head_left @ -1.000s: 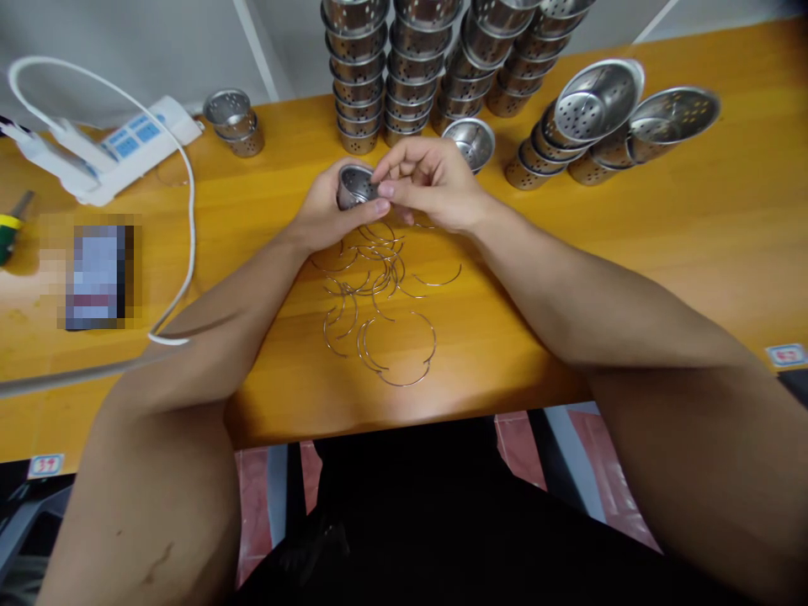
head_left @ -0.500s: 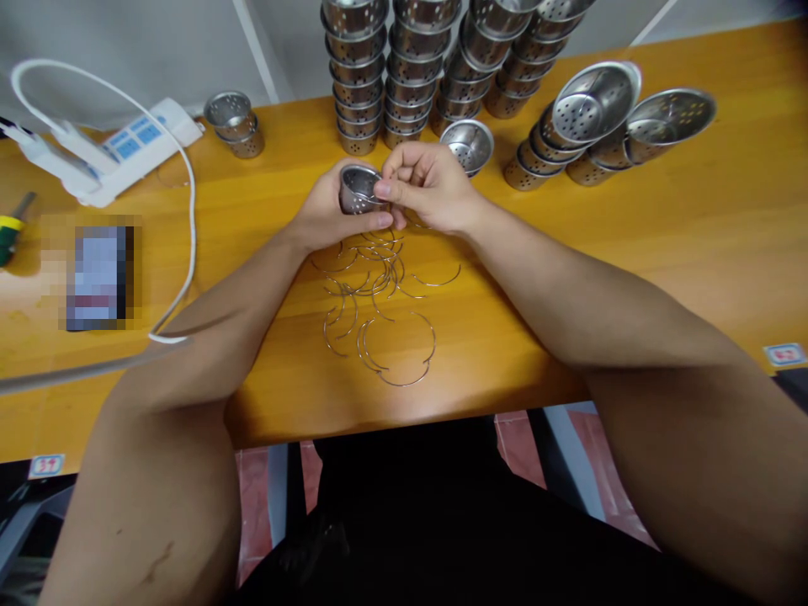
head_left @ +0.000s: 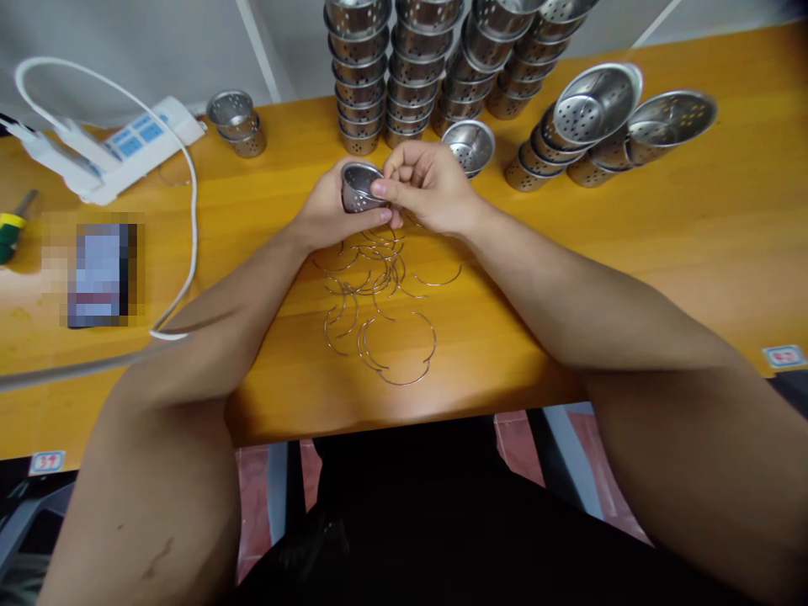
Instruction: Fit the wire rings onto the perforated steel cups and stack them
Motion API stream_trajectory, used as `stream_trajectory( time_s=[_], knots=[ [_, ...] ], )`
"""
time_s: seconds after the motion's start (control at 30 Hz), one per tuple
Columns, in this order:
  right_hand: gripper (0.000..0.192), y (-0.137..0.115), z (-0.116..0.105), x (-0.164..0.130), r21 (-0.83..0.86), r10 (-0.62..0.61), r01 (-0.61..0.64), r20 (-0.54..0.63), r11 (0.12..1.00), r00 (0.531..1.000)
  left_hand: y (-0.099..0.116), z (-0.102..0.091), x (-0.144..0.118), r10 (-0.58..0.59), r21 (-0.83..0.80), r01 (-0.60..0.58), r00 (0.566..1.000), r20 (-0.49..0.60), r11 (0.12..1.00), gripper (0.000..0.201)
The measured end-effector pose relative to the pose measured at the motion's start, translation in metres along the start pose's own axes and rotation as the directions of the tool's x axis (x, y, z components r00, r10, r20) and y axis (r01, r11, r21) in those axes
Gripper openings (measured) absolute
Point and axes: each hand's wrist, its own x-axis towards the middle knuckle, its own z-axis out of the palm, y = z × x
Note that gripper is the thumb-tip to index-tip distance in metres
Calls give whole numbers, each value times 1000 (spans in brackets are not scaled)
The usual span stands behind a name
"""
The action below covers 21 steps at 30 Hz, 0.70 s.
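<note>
A small perforated stainless steel cup (head_left: pixel 361 187) is tilted in my left hand (head_left: pixel 325 206), whose fingers wrap round its side with the thumb along the front. At the cup's right rim, my right hand (head_left: pixel 433 189) is closed in a pinch, its thumb against the rim. Whatever lies between those right fingertips is hidden or too thin to make out. Below both hands, several thin curved metal wires (head_left: pixel 379 278) lie loosely overlapping on the wooden table (head_left: pixel 505 362). Just behind my right hand, another perforated cup (head_left: pixel 468 145) stands with its mouth up.
Tall stacks of perforated cups (head_left: pixel 359 84) line the back. Leaning stacks (head_left: pixel 546 147) stand at right, a short stack (head_left: pixel 235 122) at left. A white power strip (head_left: pixel 135 147) with a looping cable (head_left: pixel 193 210), a blurred phone-like object (head_left: pixel 98 273) and a green-yellow-handled tool (head_left: pixel 11 231) lie left.
The right thumb has shifted very slightly left over the cup's rim. Both hands stay at the cup, and the wires on the table lie as before.
</note>
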Motion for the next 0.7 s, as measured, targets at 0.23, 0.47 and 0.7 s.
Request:
stream_trajectory(
  time_s=[0.23,0.47,0.7],
  knots=[
    [71,2,0,-1,-1,-20,20,-4,1000,1000,5,1,0,0,8,0,1000,-12,1000,73],
    [79,5,0,0,-10,-49,49,7,999,999,2,1,2,44,24,-44,999,-15,999,79],
    [74,-2,4,-3,-61,-21,20,-23,998,1000,-3,0,3,59,37,-58,998,-22,998,75]
  ],
)
